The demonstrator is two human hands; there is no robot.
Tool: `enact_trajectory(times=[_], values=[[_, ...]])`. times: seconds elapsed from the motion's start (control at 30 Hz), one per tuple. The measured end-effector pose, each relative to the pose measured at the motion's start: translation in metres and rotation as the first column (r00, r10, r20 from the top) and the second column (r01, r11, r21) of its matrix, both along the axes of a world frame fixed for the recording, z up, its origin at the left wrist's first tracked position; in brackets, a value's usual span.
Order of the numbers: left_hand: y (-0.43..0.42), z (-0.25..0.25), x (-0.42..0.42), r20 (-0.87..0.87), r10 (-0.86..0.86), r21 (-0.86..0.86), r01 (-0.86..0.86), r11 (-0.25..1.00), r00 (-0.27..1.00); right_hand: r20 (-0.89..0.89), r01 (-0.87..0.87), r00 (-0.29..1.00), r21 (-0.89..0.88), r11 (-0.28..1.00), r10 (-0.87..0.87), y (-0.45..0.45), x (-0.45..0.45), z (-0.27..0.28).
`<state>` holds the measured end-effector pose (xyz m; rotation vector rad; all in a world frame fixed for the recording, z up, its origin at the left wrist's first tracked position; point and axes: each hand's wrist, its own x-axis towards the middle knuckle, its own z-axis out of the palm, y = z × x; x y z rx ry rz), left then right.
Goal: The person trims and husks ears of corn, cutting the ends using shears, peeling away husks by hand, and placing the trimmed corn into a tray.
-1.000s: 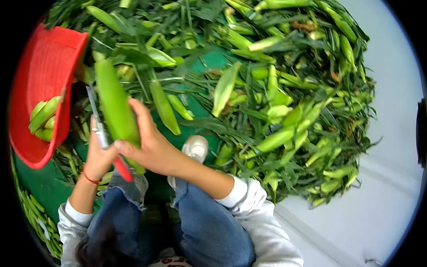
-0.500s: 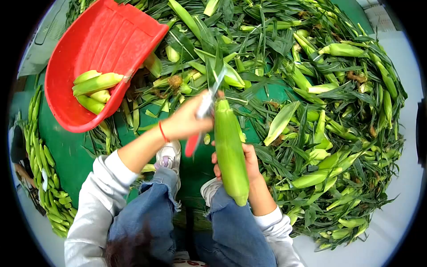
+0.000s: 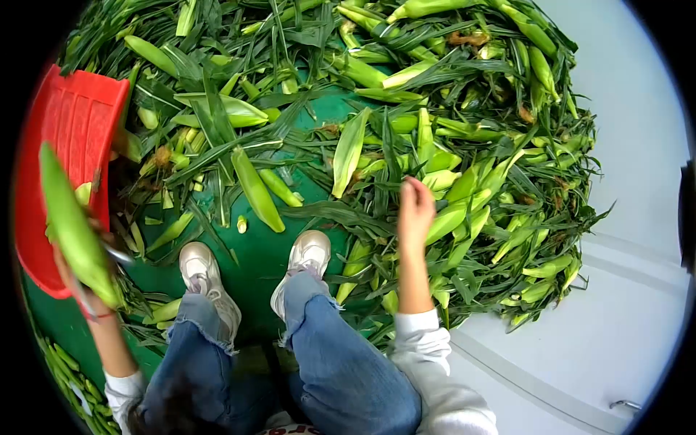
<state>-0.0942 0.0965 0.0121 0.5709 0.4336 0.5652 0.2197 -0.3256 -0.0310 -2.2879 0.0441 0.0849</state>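
1 green ear of corn (image 3: 76, 225) is held in the left hand (image 3: 67, 275), at the left of the scene. The ear is tilted and overlaps the red scoop (image 3: 83, 109) in this view; whether ear and scoop touch cannot be told. Part of a metal tool (image 3: 119, 256), blurred, shows just beside the ear. The right hand (image 3: 415, 217), well apart at the right, has fingers bent and close together by the pile of corn and leaves (image 3: 507, 196); whether they grip anything cannot be told. Between the hands, 2 pale shoes (image 3: 206, 272) rest on the green floor (image 3: 261, 304).
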Motion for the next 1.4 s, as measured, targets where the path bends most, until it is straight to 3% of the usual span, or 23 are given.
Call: enact_trajectory(times=[0.03,0.07,0.13,0.23,0.37,0.43,0.47,0.53,0.57,0.7,0.8,0.9,0.93,1.0,1.03,1.1,1.17,1.2,1.23,1.27,1.3,1.33,1.4], values=[[0.026,-0.009,-0.017,-0.017,0.052,-0.014,-0.052,0.999,0.999,0.140,0.103,0.988,-0.279,0.955,-0.066,-0.014,-0.002,0.019],[0.052,-0.017,-0.033,-0.034,0.103,-0.026,-0.104,0.994,0.994,0.251,0.017,0.965,-0.370,0.929,0.082,-0.118,0.035,-0.073],[0.098,-0.033,-0.063,-0.130,0.273,-0.077,-0.284,0.956,0.953,0.355,0.257,0.931,-0.799,0.544,0.082,-0.128,0.012,-0.034],[0.095,-0.012,-0.050,-0.176,0.378,-0.142,-0.403,0.904,0.909,0.481,0.414,0.876,-0.769,0.488,0.015,-0.129,0.010,-0.047],[0.057,-0.008,-0.024,-0.049,0.141,0.016,-0.140,0.990,0.989,0.181,0.458,0.887,-0.463,0.759,-0.425,-0.109,0.020,-0.051],[-0.008,0.011,0.039,-0.241,-0.131,0.208,0.183,0.961,0.962,0.294,-0.099,0.926,-0.419,0.903,0.238,-0.054,0.007,-0.013],[-0.045,0.021,0.078,-0.413,-0.252,0.153,0.339,0.928,0.875,0.226,-0.405,0.817,-0.430,0.807,0.530,-0.014,-0.016,0.010],[-0.050,0.012,0.094,-0.389,-0.410,0.127,0.488,0.863,0.825,0.238,-0.567,0.662,-0.461,0.682,0.711,0.016,-0.021,0.019],[-0.049,-0.006,0.112,-0.405,-0.635,0.116,0.726,0.678,0.658,0.201,-0.784,0.385,-0.443,0.434,0.901,0.064,-0.028,0.034],[-0.068,-0.028,0.123,-0.147,-0.880,-0.071,0.882,0.466,0.453,0.330,-0.896,0.224,-0.301,0.327,0.917,0.106,-0.040,0.035],[-0.076,-0.025,0.113,0.249,-0.775,-0.244,0.812,0.530,0.580,0.310,-0.896,0.190,-0.334,0.293,0.932,0.111,-0.042,0.032],[-0.075,-0.026,0.111,0.160,-0.790,-0.337,0.785,0.519,0.591,0.274,-0.809,0.004,-0.565,0.165,0.962,0.112,-0.034,0.043],[-0.076,-0.021,0.112,-0.191,-0.836,-0.105,0.836,0.539,0.515,0.260,-0.801,-0.003,-0.579,0.153,0.966,0.113,-0.034,0.045],[-0.093,-0.007,0.120,-0.454,-0.777,0.172,0.899,0.403,0.435,0.264,-0.708,-0.140,-0.701,0.090,0.954,0.122,-0.025,0.060],[-0.102,-0.008,0.121,-0.451,-0.718,0.339,0.846,0.411,0.530,0.273,-0.665,-0.138,-0.738,0.115,0.952,0.128,-0.021,0.068],[-0.114,-0.005,0.121,-0.333,-0.675,0.194,0.749,0.634,0.658,0.581,-0.644,0.108,-0.577,0.502,0.807,0.134,-0.006,0.063],[-0.110,-0.006,0.127,-0.320,-0.600,0.251,0.677,0.692,0.733,0.695,-0.636,0.567,0.028,0.771,0.443,0.142,-0.005,0.061],[-0.111,-0.005,0.125,-0.342,-0.572,0.276,0.661,0.698,0.746,0.476,-0.385,0.868,0.468,0.796,0.140,0.137,-0.023,0.060],[-0.113,-0.008,0.125,-0.351,-0.533,0.307,0.633,0.711,0.770,0.096,-0.181,0.983,0.666,0.724,0.158,0.133,-0.025,0.052],[-0.115,-0.009,0.127,-0.432,-0.556,0.355,0.700,0.619,0.710,-0.207,-0.025,0.879,0.880,0.475,0.430,0.143,-0.044,0.025],[-0.108,-0.013,0.124,-0.520,-0.553,0.394,0.757,0.521,0.651,-0.160,-0.092,0.878,0.870,0.485,0.452,0.150,-0.048,0.030],[-0.106,-0.014,0.123,-0.606,-0.543,0.416,0.814,0.406,0.581,-0.353,0.169,0.853,0.884,0.437,0.384,0.164,-0.062,0.033],[-0.113,-0.020,0.121,-0.682,-0.395,0.502,0.787,0.359,0.615,-0.454,0.308,0.800,0.872,0.380,0.394,0.173,-0.055,0.030]])
